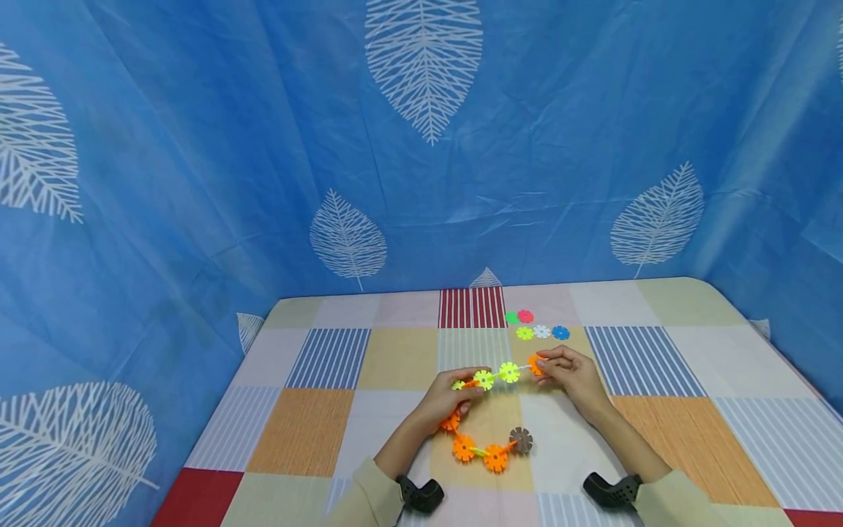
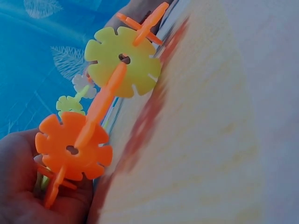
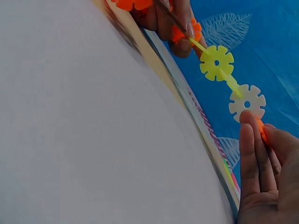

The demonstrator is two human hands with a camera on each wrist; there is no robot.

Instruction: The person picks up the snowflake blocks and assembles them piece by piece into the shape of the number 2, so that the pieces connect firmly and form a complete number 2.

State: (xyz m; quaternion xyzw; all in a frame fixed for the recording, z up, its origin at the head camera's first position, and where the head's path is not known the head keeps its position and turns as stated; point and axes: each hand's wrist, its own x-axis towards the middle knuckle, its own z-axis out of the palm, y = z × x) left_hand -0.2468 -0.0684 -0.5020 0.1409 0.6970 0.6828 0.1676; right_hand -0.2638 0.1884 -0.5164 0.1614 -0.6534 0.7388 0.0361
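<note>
A chain of joined notched discs curves between the two hands, with yellow discs in the upper part and orange discs hanging lower, ending in a dark brown disc. My left hand grips the chain around its middle. At the other end my right hand pinches an orange disc between thumb and fingers. The right wrist view shows a white disc joined to that orange piece, beside my right fingertips. An orange disc lies against my left hand in the left wrist view.
Loose discs lie beyond the hands on the patchwork cloth: green, pink, yellow, white and blue. A blue curtain with white leaf prints stands behind the table.
</note>
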